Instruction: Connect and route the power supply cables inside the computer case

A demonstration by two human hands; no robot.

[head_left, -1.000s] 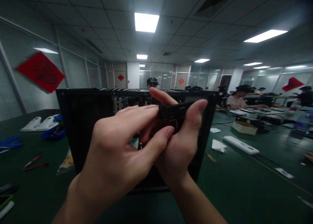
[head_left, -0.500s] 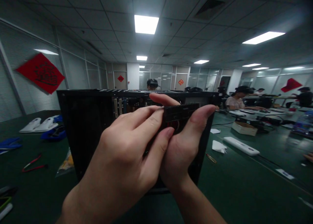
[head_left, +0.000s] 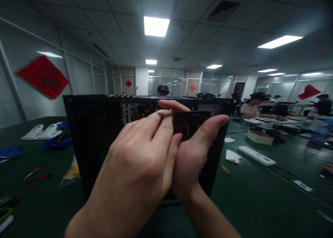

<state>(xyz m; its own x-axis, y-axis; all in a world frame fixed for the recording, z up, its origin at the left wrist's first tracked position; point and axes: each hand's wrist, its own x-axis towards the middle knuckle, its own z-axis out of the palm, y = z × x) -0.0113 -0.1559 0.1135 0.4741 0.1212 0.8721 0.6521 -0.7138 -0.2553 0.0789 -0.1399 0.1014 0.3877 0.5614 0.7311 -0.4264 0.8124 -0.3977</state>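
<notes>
A small black rectangular part (head_left: 193,118) is held between my two hands, in front of an open black computer case (head_left: 91,134). My right hand (head_left: 188,158) cradles it, the thumb along its right side and a finger reaching behind it. At its left end, the fingertips of my left hand (head_left: 142,158) are pressed together; what exactly they pinch is hidden. Red wires (head_left: 182,130) show just below the part. Expansion slots (head_left: 126,113) are visible inside the case, left of my hands.
Left of the case lie a red-and-black cable (head_left: 37,172), a plastic bag (head_left: 71,174) with yellow contents and blue-and-white items (head_left: 56,139). To the right are a screwdriver (head_left: 224,168), white paper (head_left: 233,156), a power strip (head_left: 256,156) and a box (head_left: 259,137). Other people sit farther back.
The black part has levelled slightly and turned its long face more toward me. My left thumb has drawn in closer to my fingers. The case stands as before.
</notes>
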